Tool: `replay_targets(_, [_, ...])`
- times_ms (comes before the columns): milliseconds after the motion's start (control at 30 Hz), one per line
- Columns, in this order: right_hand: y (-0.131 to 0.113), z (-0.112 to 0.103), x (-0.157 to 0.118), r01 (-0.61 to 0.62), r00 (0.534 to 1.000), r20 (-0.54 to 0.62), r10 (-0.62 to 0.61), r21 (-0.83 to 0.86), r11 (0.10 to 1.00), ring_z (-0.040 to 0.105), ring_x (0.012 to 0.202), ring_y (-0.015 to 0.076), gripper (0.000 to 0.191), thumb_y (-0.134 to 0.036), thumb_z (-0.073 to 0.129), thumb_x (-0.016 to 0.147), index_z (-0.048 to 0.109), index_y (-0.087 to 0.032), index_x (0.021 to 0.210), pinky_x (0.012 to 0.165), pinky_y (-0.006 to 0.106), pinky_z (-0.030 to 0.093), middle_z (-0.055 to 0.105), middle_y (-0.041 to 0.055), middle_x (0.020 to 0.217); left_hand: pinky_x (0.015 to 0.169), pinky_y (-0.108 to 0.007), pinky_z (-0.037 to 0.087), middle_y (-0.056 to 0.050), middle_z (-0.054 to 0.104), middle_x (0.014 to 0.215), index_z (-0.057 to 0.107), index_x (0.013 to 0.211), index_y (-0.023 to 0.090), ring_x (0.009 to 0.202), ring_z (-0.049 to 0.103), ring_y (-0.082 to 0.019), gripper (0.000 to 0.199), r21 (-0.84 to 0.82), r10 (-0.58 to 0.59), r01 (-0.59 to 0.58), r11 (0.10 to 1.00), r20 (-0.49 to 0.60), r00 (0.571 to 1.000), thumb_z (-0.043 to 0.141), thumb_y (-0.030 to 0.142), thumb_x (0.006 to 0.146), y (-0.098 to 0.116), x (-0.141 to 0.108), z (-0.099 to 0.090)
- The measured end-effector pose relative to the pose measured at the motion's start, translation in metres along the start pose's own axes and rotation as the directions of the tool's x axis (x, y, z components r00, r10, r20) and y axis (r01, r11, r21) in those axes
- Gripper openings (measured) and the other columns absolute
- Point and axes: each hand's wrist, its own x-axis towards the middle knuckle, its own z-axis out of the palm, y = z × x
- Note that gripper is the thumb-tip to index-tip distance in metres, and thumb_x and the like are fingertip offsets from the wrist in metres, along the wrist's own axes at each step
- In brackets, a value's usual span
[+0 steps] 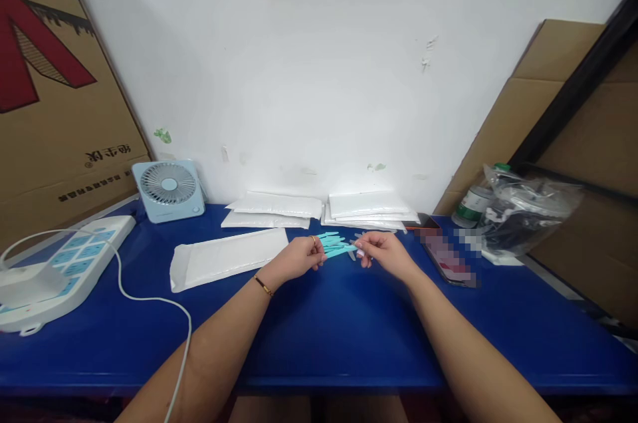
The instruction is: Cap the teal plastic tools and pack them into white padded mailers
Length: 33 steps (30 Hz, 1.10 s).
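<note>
Several thin turquoise strips (pixel 335 245) fan out between my two hands, above the blue table. My left hand (pixel 303 255) is closed on their left ends, with a ring and a bracelet showing. The fingers of my right hand (pixel 381 253) pinch the right tip of a turquoise strip. Small greyish translucent pieces lie on the table behind and beside my right fingers, partly hidden by them. Left of my left hand lies a flat white padded envelope (pixel 229 257).
Two stacks of white envelopes (pixel 274 205) (pixel 369 205) lie by the wall. A blue fan (pixel 170 190) and power strip (pixel 80 270) with a white cable are left. A phone (pixel 448 257), bottle (pixel 473 203) and plastic bag (pixel 523 213) are right.
</note>
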Motion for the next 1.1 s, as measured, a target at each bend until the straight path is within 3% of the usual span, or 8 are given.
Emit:
replay_targets(200, [-0.003, -0.006, -0.002, -0.003, 0.990, 0.134, 0.038, -0.246, 0.969, 0.055, 0.047, 0.0123, 0.038, -0.051, 0.057, 0.081, 0.064, -0.015, 0.069, 0.049, 0.024, 0.042, 0.062, 0.0010, 0.053, 0.054, -0.023, 0.039, 0.000, 0.067, 0.073, 0.064, 0.076, 0.019, 0.066, 0.060, -0.015, 0.027, 0.173, 0.003, -0.034, 0.984, 0.172, 0.985, 0.059, 0.046, 0.074, 0.009, -0.004, 0.001])
replay_targets(300, [0.003, -0.005, 0.003, 0.089, 0.995, 0.015, -0.096, -0.527, 0.845, 0.057, 0.061, 0.0143, 0.031, -0.044, 0.055, 0.082, 0.068, -0.018, 0.074, 0.057, 0.025, 0.041, 0.065, 0.0028, 0.070, 0.062, -0.025, 0.041, -0.001, 0.066, 0.079, 0.065, 0.080, 0.021, 0.076, 0.060, -0.018, 0.027, 0.369, 0.057, -0.040, 0.928, -0.034, 0.998, 0.061, 0.047, 0.074, 0.005, 0.001, 0.001])
replay_targets(400, [0.010, 0.001, 0.009, 0.085, 0.988, -0.026, -0.154, -0.738, 0.670, 0.059, 0.076, 0.0174, 0.019, -0.038, 0.063, 0.076, 0.069, -0.020, 0.081, 0.068, 0.027, 0.042, 0.063, 0.0041, 0.086, 0.080, -0.029, 0.042, -0.005, 0.064, 0.098, 0.064, 0.095, 0.022, 0.096, 0.056, -0.021, 0.024, 0.524, 0.151, 0.008, 0.852, -0.260, 0.954, 0.059, 0.038, 0.078, -0.007, 0.009, -0.001])
replay_targets(633, [0.009, 0.014, 0.010, 0.083, 0.982, 0.000, -0.189, -0.896, 0.436, 0.055, 0.069, 0.0156, 0.010, -0.020, 0.056, 0.076, 0.063, -0.018, 0.069, 0.070, 0.028, 0.037, 0.060, 0.0047, 0.079, 0.078, -0.031, 0.040, -0.007, 0.066, 0.091, 0.066, 0.088, 0.020, 0.088, 0.058, -0.023, 0.019, 0.540, 0.118, 0.038, 0.841, -0.251, 0.961, 0.053, 0.034, 0.083, -0.022, 0.019, -0.003])
replay_targets(700, [0.009, 0.010, 0.010, 0.074, 0.979, -0.031, -0.199, -0.862, 0.501, 0.055, 0.066, 0.0150, 0.008, -0.018, 0.054, 0.073, 0.060, -0.018, 0.069, 0.067, 0.027, 0.037, 0.061, 0.0039, 0.077, 0.078, -0.031, 0.039, -0.006, 0.067, 0.089, 0.067, 0.084, 0.021, 0.087, 0.058, -0.022, 0.021, 0.517, 0.134, 0.024, 0.856, -0.266, 0.955, 0.050, 0.034, 0.085, -0.019, 0.018, -0.004])
replay_targets(867, [0.015, -0.009, 0.009, 0.010, 0.967, -0.203, -0.152, -0.568, 0.823, 0.052, 0.055, 0.0140, 0.009, -0.025, 0.051, 0.076, 0.059, -0.020, 0.077, 0.054, 0.024, 0.037, 0.060, -0.0004, 0.065, 0.071, -0.028, 0.039, -0.004, 0.068, 0.085, 0.065, 0.089, 0.022, 0.080, 0.059, -0.020, 0.026, 0.463, 0.161, -0.012, 0.886, -0.284, 0.945, 0.043, 0.036, 0.088, -0.012, 0.013, -0.006])
replay_targets(1000, [0.013, -0.018, 0.006, 0.001, 0.961, -0.234, -0.146, -0.526, 0.851, 0.052, 0.054, 0.0134, 0.014, -0.029, 0.055, 0.075, 0.064, -0.019, 0.077, 0.054, 0.024, 0.037, 0.061, -0.0009, 0.063, 0.067, -0.027, 0.039, -0.003, 0.067, 0.080, 0.064, 0.089, 0.022, 0.075, 0.059, -0.019, 0.027, 0.454, 0.160, -0.013, 0.891, -0.288, 0.944, 0.041, 0.036, 0.089, -0.010, 0.012, -0.004])
replay_targets(1100, [0.002, -0.018, -0.001, 0.062, 0.995, -0.041, -0.096, -0.510, 0.858, 0.052, 0.057, 0.0132, 0.018, -0.032, 0.057, 0.076, 0.068, -0.019, 0.080, 0.054, 0.024, 0.038, 0.062, 0.0000, 0.065, 0.066, -0.027, 0.038, -0.003, 0.066, 0.080, 0.063, 0.087, 0.021, 0.076, 0.059, -0.019, 0.027, 0.441, 0.155, -0.020, 0.897, -0.272, 0.950, 0.041, 0.036, 0.089, -0.009, 0.011, -0.003])
